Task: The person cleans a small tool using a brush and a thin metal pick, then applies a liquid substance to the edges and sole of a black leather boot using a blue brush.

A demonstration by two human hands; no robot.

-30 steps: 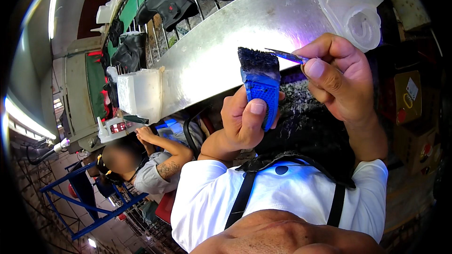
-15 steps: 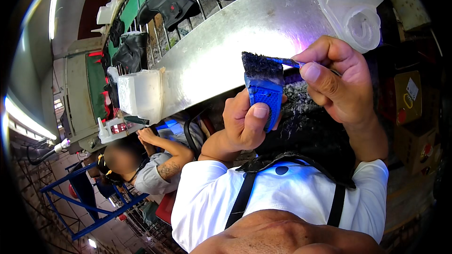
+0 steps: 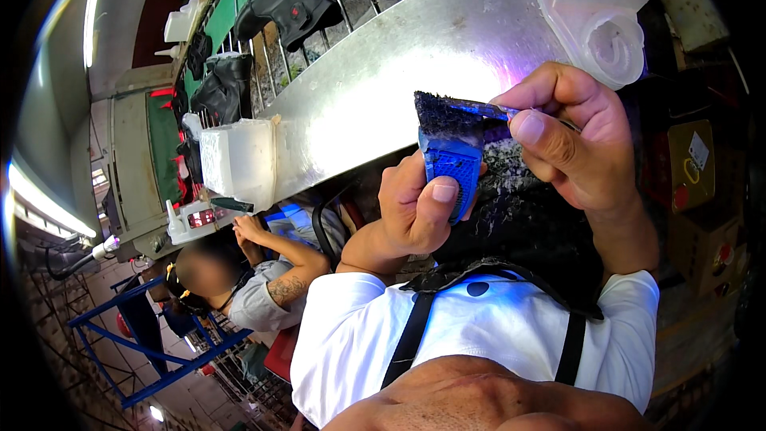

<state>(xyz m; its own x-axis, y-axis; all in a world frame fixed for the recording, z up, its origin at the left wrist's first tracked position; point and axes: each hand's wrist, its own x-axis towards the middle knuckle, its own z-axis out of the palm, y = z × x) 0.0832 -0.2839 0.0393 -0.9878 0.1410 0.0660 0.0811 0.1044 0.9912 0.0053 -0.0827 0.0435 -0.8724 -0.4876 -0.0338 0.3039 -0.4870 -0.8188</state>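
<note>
I see my left hand (image 3: 419, 211) clamping the blue brush (image 3: 448, 152) upright, bristles just beside my right hand (image 3: 578, 140), which pinches a thin blue tool (image 3: 483, 108) lying across them.

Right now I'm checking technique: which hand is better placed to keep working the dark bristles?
Right. The right hand pinches a thin blue tool lying against the dark bristles, while the left hand is wrapped around the blue brush handle, steadying it.

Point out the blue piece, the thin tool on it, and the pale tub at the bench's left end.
blue piece (image 3: 452, 166), head view, its meshed face.
thin tool (image 3: 477, 108), head view, mid-shaft.
pale tub (image 3: 236, 161), head view, its front wall.
</note>
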